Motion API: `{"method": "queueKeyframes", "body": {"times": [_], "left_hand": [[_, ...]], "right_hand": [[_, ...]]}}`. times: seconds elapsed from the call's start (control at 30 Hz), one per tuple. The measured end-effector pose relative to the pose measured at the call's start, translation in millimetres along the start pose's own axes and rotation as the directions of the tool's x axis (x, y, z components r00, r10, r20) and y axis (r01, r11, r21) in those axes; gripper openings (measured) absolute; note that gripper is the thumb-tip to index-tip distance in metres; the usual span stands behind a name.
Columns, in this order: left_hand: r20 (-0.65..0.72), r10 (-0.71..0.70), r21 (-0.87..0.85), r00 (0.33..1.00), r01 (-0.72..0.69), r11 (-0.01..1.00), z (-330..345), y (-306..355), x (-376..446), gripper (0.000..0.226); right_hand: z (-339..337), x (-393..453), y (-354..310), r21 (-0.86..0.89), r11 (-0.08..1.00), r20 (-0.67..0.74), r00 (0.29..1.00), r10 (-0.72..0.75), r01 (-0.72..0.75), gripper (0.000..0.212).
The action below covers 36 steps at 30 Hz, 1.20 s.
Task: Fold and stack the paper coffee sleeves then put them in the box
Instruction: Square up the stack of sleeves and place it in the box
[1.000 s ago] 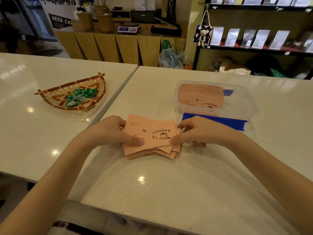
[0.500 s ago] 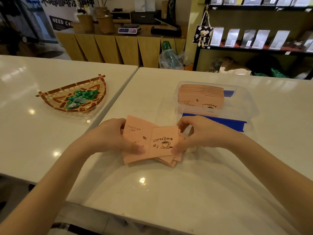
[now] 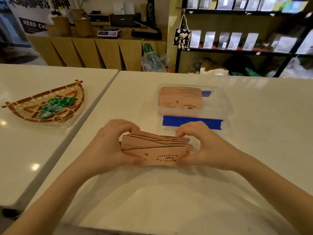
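A stack of folded pink paper coffee sleeves stands on its long edge on the white table, fanned a little at the top, its front printed with a coffee cup. My left hand clasps its left end and my right hand its right end. Just beyond, a clear plastic box with blue tape on its front holds another stack of pink sleeves standing in its left part.
A woven basket with green wrapped sweets sits on the neighbouring table to the left, across a narrow gap. Bare white tabletop lies right of the box. Shelves and a wooden counter stand behind the tables.
The loose pile of sleeves lay flat under both hands; now both hands have gathered it and tipped it upright onto its edge, squeezed between them.
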State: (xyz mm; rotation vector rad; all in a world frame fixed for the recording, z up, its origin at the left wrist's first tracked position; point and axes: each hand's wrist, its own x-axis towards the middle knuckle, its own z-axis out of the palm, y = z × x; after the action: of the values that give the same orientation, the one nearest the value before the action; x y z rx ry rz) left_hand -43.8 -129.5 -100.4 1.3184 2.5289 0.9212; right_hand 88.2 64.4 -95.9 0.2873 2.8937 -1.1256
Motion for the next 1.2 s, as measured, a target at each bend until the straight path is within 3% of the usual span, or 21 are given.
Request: {"method": "queueKeyframes", "body": {"times": [0.17,0.3,0.6,0.8,1.07,1.2], "left_hand": [[-0.024,0.167,0.057,0.986,-0.165,0.985,25.2,20.5,24.5,0.052],[-0.015,0.255,0.01,0.967,-0.254,0.967,45.3,35.5,42.2,0.057],[0.037,0.2,-0.066,0.979,-0.198,0.978,65.4,37.2,49.1,0.058],[0.067,0.191,-0.064,0.979,-0.187,0.98,66.0,31.9,45.1,0.052],[0.103,0.188,-0.09,0.977,-0.179,0.98,66.0,27.2,41.8,0.057],[0.112,0.188,-0.085,0.976,-0.179,0.98,70.7,29.5,39.6,0.062]], "right_hand": [[-19.7,-25.7,23.4,-0.094,0.995,-0.204,0.978,-0.034,0.015,0.045],[-35.8,-44.0,40.3,-0.099,0.994,-0.242,0.97,0.008,-0.033,0.044],[-28.0,-46.2,63.4,-0.161,0.986,-0.25,0.968,0.006,-0.047,0.044],[-19.0,-44.8,72.7,-0.218,0.976,-0.278,0.959,-0.052,-0.011,0.055],[-19.2,-48.3,82.4,-0.099,0.994,-0.367,0.93,0.0,-0.039,0.066],[-14.6,-48.7,79.4,-0.095,0.994,-0.338,0.941,0.021,-0.056,0.069]]}}
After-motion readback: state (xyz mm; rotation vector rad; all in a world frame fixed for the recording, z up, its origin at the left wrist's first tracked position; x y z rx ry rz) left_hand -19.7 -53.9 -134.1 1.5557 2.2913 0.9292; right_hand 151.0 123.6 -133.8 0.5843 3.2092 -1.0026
